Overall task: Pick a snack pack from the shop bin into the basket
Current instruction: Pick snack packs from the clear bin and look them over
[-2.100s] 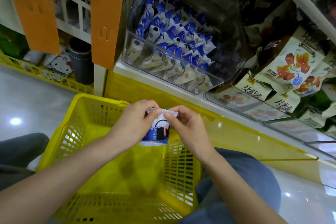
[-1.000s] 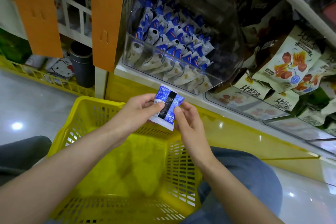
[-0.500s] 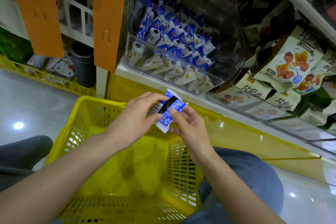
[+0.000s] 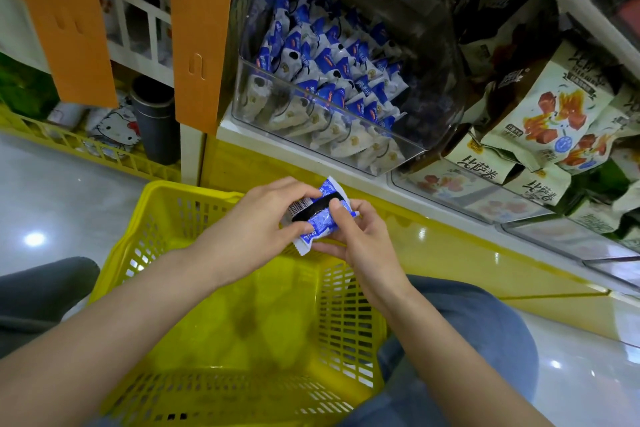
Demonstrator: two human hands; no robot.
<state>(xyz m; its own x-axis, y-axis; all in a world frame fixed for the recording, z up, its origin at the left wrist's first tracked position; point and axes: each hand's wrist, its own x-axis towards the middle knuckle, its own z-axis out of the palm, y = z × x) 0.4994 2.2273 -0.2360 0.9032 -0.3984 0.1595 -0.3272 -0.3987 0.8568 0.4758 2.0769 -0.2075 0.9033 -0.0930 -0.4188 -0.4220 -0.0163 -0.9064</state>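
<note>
Yellow mesh basket (image 4: 152, 218) stands below the clear shop bin (image 4: 311, 107) of blue-and-white packs. Left hand (image 4: 256, 229) and right hand (image 4: 363, 239) both pinch one snack pack (image 4: 320, 222) above the basket's far rim. Pack: crinkled blue film, white crimped end, black back seam, barcode uppermost. Two seconds earlier its printed front faced up; it is now turned over
</note>
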